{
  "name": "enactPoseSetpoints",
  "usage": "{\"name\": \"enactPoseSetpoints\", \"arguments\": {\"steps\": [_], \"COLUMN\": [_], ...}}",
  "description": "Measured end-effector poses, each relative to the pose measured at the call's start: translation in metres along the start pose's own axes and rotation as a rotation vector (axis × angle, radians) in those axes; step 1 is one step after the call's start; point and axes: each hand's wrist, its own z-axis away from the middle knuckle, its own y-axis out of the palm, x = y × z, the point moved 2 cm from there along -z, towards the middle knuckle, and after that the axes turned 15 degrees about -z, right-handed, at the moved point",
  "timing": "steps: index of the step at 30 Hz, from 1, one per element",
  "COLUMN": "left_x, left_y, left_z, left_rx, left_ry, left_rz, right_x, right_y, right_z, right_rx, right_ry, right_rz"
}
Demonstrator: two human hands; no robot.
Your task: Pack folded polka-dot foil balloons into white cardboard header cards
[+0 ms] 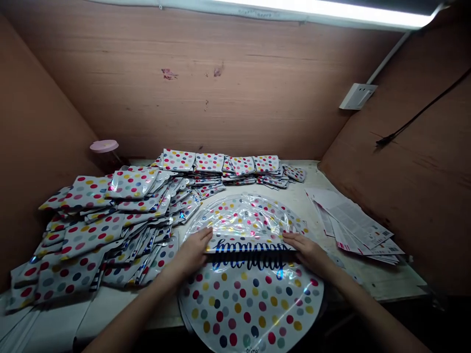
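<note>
Foil balloon cut off below; left hand, right hand hide fold.

Head cam, single view, worn on the person's head.
Faced forward and down, close above the bench, left hand and right hand low in frame, back wall panel filling the top.

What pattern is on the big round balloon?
Colourful polka dots on the balloon, head view.

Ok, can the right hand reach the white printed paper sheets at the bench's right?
Probably yes: the right hand rests on a folded polka-dot foil balloon, and only cream bench top lies between it and the white printed paper sheets.
</note>
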Motion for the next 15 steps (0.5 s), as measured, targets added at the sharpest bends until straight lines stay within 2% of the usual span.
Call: {"name": "enactPoseSetpoints", "arguments": {"steps": [3, 6, 8, 11, 15], "left_x": [0.046, 0.069, 0.071, 0.065, 0.056], "left_y": [-0.016, -0.026, -0.03, -0.03, -0.018], "left_z": [0.004, 0.003, -0.001, -0.005, -0.015], "left_rx": [-0.002, -0.014, -0.018, -0.046, -0.123], "left_ry": [-0.003, -0.001, 0.005, 0.002, -0.149], "left_rz": [0.093, 0.195, 0.242, 0.271, 0.264], "right_x": [-0.018, -0.026, -0.028, -0.029, -0.039], "right_y": [-0.018, -0.031, -0.037, -0.042, -0.045], "right_z": [0.007, 0.004, -0.002, -0.01, -0.015], "right_rx": [-0.018, -0.055, -0.052, -0.001, -0.115], "right_ry": [0.083, 0.252, 0.297, 0.287, 0.432], "right_rz": [-0.247, -0.483, -0.578, -0.638, -0.728]}}
